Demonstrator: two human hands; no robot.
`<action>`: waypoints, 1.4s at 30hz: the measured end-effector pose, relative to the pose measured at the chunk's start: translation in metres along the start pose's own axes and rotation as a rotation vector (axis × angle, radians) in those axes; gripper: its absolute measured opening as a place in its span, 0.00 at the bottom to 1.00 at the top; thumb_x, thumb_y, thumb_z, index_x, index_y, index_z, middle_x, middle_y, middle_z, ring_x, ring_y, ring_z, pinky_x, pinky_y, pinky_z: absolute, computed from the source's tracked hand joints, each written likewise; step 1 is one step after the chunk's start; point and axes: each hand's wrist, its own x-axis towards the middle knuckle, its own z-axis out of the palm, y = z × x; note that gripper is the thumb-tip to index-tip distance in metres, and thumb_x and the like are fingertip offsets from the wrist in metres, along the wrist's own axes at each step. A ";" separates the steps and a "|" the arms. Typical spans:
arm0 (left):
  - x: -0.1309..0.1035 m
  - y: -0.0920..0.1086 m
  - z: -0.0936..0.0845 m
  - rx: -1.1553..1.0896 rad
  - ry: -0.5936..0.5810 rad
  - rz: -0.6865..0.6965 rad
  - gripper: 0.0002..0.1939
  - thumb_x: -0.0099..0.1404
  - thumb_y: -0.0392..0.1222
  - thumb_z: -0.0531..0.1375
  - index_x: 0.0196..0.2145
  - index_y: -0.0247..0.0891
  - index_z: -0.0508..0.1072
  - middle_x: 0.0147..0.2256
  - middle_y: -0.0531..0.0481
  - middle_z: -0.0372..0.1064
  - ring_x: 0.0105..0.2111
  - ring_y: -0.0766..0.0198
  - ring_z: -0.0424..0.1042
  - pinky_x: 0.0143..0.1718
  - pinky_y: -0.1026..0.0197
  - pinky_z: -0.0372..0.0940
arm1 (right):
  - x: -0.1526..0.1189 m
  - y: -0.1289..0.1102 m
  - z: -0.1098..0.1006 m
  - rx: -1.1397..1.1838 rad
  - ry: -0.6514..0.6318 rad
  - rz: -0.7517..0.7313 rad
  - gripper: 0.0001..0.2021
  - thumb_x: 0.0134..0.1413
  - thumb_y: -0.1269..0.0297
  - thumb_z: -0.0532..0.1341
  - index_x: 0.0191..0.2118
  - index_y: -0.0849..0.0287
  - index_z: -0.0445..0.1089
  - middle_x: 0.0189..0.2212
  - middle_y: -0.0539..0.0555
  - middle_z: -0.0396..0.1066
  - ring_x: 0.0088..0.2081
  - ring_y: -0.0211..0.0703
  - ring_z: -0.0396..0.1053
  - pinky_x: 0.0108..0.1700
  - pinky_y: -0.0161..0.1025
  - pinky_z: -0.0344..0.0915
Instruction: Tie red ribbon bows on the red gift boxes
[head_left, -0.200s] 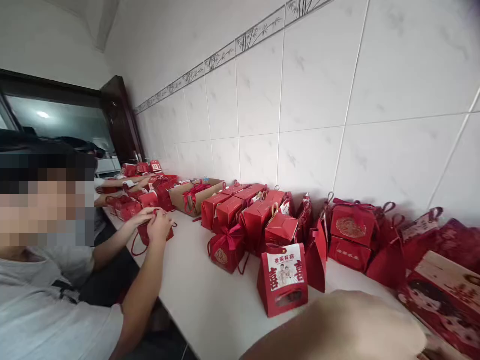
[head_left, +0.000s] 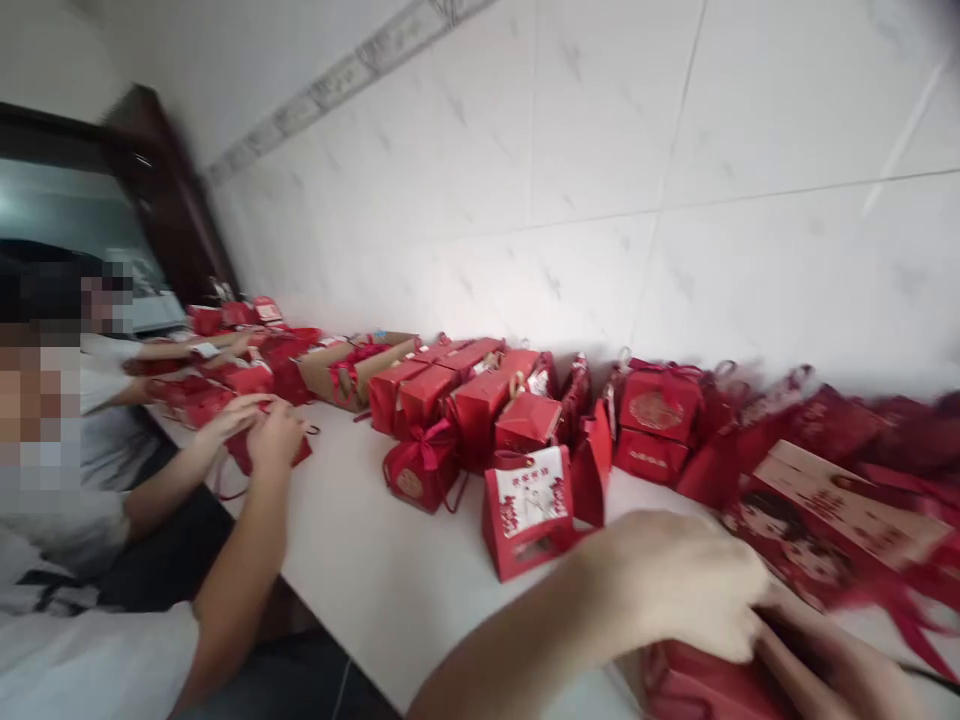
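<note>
At the lower right, my left hand (head_left: 667, 575) bends down over the top of a red gift box (head_left: 697, 685), its fingers curled and their tips hidden. From the right, my right hand (head_left: 832, 655) meets it at the same box; its closed fingers are partly smeared by motion. The picture's bottom edge cuts off the box. Just beyond my hands lies a large red gift box with cartoon faces and a pale panel (head_left: 825, 530). A red box with a white printed front (head_left: 529, 515) stands upright left of my left hand.
Red candy boxes (head_left: 487, 400) line the tiled wall (head_left: 585, 130) along the white table (head_left: 360, 560). A ribbon-tied box (head_left: 424, 470) stands before them. An open cardboard box (head_left: 330, 375) holds red ribbons. At left, a co-worker's hands (head_left: 259, 430) handle a red box; another person sits beyond.
The view has swung right and down. Both my hands and the red gift box beneath them now show at the lower right, where mostly a blurred left arm and hand appeared before.
</note>
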 end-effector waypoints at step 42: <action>0.009 -0.046 0.088 -0.669 0.552 0.076 0.07 0.64 0.38 0.54 0.31 0.37 0.72 0.36 0.48 0.68 0.42 0.60 0.67 0.44 0.60 0.63 | 0.004 -0.046 0.003 0.309 -0.012 0.153 0.05 0.53 0.66 0.58 0.31 0.58 0.70 0.30 0.53 0.71 0.35 0.42 0.68 0.39 0.38 0.66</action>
